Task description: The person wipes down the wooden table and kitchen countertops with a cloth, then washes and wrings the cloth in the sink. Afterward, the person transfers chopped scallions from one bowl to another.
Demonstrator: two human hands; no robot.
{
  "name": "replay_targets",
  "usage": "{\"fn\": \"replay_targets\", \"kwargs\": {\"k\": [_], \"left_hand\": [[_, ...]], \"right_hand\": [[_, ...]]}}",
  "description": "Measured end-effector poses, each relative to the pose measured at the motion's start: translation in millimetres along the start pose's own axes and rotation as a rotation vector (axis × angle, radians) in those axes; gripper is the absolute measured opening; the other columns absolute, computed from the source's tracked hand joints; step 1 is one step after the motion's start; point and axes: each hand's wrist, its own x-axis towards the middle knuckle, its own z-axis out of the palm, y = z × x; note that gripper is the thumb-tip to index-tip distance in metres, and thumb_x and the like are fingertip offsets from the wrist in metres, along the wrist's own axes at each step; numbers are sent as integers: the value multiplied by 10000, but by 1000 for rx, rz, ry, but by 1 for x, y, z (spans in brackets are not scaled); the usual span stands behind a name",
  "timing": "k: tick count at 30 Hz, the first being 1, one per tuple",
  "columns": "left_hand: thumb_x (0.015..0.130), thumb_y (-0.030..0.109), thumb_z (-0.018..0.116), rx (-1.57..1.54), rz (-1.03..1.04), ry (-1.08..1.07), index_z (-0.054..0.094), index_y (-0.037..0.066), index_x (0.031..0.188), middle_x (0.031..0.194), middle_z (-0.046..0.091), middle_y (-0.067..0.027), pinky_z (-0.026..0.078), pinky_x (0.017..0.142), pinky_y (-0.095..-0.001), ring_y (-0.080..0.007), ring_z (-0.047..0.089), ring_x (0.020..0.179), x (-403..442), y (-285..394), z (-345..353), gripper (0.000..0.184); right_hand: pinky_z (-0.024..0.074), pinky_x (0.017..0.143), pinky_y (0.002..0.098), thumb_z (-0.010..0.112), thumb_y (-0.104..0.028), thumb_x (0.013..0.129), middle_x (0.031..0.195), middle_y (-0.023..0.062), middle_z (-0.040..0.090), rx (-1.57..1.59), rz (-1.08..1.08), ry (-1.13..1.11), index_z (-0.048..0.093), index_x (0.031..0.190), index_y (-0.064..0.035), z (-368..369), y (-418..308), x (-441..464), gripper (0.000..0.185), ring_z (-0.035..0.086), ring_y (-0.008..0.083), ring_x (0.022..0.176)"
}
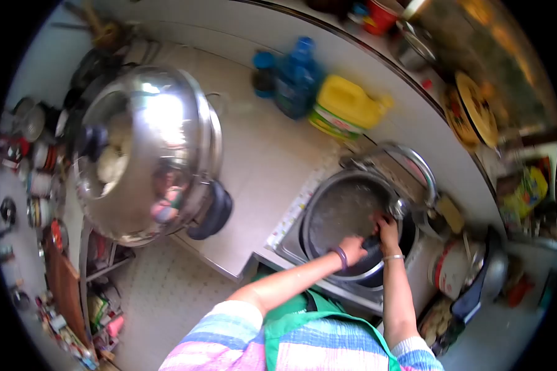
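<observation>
A large round metal basin (334,213) sits in the sink and holds cloudy water. Both hands are over its right side, below the faucet head (400,207). My left hand (354,250), with a purple bangle at the wrist, is closed on a small dark object (371,243) whose kind I cannot make out. Close by, my right hand (387,230), wearing a light bracelet, has its fingers bent against the same dark object. Its fingertips are partly blurred.
A big steel steamer pot (185,93) with a glass-windowed lid stands on the counter (260,154) at left. Along the wall are a blue bottle (297,80) and a yellow jug (343,108). A curved faucet (424,167) arches over the sink (288,244). A white bucket (449,266) stands at right.
</observation>
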Motion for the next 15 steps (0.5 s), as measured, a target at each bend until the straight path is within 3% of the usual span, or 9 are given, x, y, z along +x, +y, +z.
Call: {"fn": "replay_targets", "kwargs": {"k": [1,3,5,7,8,10,13,15], "left_hand": [[725,269,698,83,58,19,618,-33,915,931,614,-276,471,802,-468,-421,585,888,3,-15,9,366],[680,303,728,282,7,-142,620,-35,940,974,599,-287,459,832,-457,-417,573,925,5,-26,5,440],[659,360,743,296,-107,-267,622,-14,976,1020,598,-282,464,864,-417,-383,570,991,5,-26,5,505],[677,312,737,273,-102,-204,610,9,1010,980,628,-230,486,825,-395,-325,607,954,0,-21,8,468],[691,275,725,-48,-295,-287,600,23,1027,953,638,-201,495,803,-385,-297,621,932,-2,-8,2,439],[742,171,665,-144,-206,-469,567,24,1055,904,651,-130,514,749,-349,-239,639,882,9,-16,13,359],[808,188,588,-1407,-600,-443,593,47,856,918,622,-94,482,723,-320,-176,593,863,8,-19,17,149],[812,204,597,-1429,-828,-285,566,46,836,903,610,-87,479,744,-322,-185,588,848,17,-5,11,163]], "right_hand": [[390,471,226,543,-141,890,657,9,524,8,-9,-20,591,1066,-1,-1,-3,-9,230,433,74,501],[400,484,227,559,-161,895,670,21,557,78,-59,-88,585,1121,-22,-1,-8,-33,267,445,75,535],[436,515,252,544,-143,899,710,52,621,-145,-203,-90,626,1087,-38,0,-6,-52,231,516,87,585],[461,544,286,586,-121,852,725,85,646,-332,-491,28,675,914,-33,13,-15,-75,140,584,143,604],[468,555,303,604,-116,822,708,99,631,-398,-609,-23,667,835,-31,14,-21,-85,107,601,191,612],[473,553,341,657,-124,731,670,122,592,-528,-829,-126,602,671,-33,10,-32,-99,123,587,296,602],[396,466,337,719,-252,715,555,61,481,-599,-1211,-278,510,569,-73,3,-49,-111,312,496,236,499],[392,461,332,726,-292,698,573,47,486,-689,-1292,-356,506,569,-89,1,-51,-120,326,499,217,505]]}}
